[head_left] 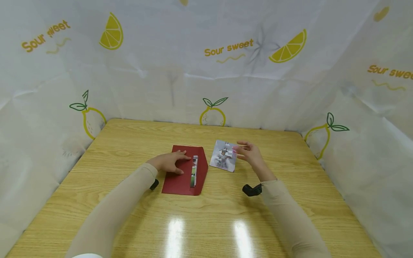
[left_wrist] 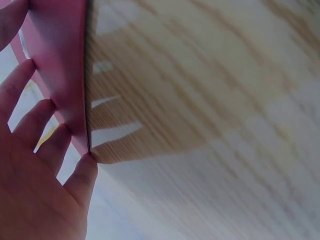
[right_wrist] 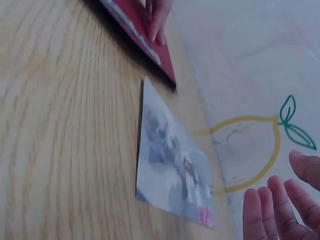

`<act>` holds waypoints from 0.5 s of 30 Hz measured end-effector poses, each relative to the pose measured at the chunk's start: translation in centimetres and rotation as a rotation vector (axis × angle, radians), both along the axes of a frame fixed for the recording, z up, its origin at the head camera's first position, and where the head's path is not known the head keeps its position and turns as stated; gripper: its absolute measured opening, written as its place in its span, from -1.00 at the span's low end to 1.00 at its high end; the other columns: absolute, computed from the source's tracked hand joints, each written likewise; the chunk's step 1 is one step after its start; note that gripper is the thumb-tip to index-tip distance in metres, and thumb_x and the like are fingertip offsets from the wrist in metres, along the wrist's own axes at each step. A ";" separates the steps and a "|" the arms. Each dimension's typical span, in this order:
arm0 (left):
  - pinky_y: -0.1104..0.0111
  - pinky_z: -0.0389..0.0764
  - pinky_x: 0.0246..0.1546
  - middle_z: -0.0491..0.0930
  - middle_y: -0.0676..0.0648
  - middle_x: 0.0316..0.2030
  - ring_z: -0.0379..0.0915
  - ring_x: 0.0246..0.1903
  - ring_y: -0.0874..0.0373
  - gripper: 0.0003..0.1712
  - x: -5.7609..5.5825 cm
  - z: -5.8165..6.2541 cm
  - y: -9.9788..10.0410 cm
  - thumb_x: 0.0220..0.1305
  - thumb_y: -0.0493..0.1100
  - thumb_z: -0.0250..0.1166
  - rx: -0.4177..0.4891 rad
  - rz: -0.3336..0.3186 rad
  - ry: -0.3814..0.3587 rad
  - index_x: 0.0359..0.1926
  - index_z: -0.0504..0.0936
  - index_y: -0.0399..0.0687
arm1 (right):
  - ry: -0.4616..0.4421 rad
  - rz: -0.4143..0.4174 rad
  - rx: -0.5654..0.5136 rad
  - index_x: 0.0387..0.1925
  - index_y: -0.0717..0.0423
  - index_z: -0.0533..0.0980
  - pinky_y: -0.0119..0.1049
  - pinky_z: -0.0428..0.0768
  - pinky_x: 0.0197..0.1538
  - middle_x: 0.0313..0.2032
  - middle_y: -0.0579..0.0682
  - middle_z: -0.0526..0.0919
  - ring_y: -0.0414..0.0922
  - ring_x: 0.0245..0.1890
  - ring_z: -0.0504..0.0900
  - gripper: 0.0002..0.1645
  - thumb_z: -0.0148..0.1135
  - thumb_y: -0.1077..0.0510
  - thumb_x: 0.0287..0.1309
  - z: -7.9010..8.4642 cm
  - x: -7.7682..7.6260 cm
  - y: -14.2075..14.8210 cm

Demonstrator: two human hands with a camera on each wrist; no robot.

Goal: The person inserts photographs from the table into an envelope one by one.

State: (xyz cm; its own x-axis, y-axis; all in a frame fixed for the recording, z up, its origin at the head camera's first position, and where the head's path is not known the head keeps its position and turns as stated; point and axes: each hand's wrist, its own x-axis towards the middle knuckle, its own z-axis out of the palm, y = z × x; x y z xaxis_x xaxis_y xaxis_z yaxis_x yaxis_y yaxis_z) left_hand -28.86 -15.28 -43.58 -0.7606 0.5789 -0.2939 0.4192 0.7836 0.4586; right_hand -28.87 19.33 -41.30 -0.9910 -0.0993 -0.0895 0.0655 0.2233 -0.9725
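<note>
A red envelope [head_left: 175, 182] lies on the wooden table, its pointed flap to the right. Several picture cards [head_left: 193, 175] show in its opening. My left hand [head_left: 169, 162] rests on the envelope's left part with its fingers spread; in the left wrist view, the fingertips [left_wrist: 61, 131] touch its red surface [left_wrist: 62, 55]. Right of the envelope lies a grey-white picture card [head_left: 222, 157] with a pink patch at one corner. My right hand [head_left: 251, 154] hovers by that card's right edge, fingers loosely bent. In the right wrist view, a gap separates those fingers [right_wrist: 280, 207] from the card [right_wrist: 170, 165].
Around the envelope and card stretches the wooden tabletop [head_left: 206, 222]. A white cloth printed with lemons [head_left: 155, 86] hangs at the back and both sides. Black devices sit at both wrists, the right one [head_left: 252, 190] more visible.
</note>
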 end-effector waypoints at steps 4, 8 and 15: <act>-0.07 0.03 0.42 -0.08 -0.16 0.52 -0.28 0.51 -0.15 -0.25 -0.1 0.0 0.0 0.27 0.00 0.31 -0.002 -0.002 0.005 0.44 0.28 0.07 | -0.058 -0.033 0.048 0.34 0.33 0.22 -0.22 0.59 0.11 0.14 0.30 0.42 0.16 0.16 0.48 -0.41 0.09 0.20 0.37 -1.0 -1.2 0.8; -0.06 0.03 0.42 -0.08 -0.14 0.52 -0.28 0.51 -0.14 -0.26 0.0 0.0 0.0 0.28 0.00 0.31 -0.004 0.002 0.006 0.44 0.28 0.07 | -0.114 -0.060 0.087 0.37 0.36 0.18 -0.20 0.60 0.10 0.09 0.26 0.46 0.09 0.04 0.57 -0.37 0.08 0.22 0.37 -1.5 -2.1 1.1; -0.06 0.04 0.42 -0.07 -0.14 0.52 -0.28 0.51 -0.14 -0.25 -0.1 -0.1 0.0 0.28 0.01 0.30 -0.005 0.003 0.004 0.44 0.27 0.08 | -0.202 -0.060 0.140 0.42 0.28 0.13 -0.18 0.55 0.15 0.21 0.29 0.42 0.04 0.05 0.57 -0.30 0.12 0.19 0.35 -2.4 -4.0 1.3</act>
State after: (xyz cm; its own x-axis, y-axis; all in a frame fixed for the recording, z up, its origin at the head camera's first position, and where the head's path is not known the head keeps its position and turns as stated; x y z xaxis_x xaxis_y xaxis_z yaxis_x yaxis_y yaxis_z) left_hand -28.93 -15.29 -43.67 -0.7634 0.5754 -0.2935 0.4192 0.7870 0.4527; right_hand -32.88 20.65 -43.74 -0.9553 -0.0135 -0.2953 0.2728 0.3451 -0.8981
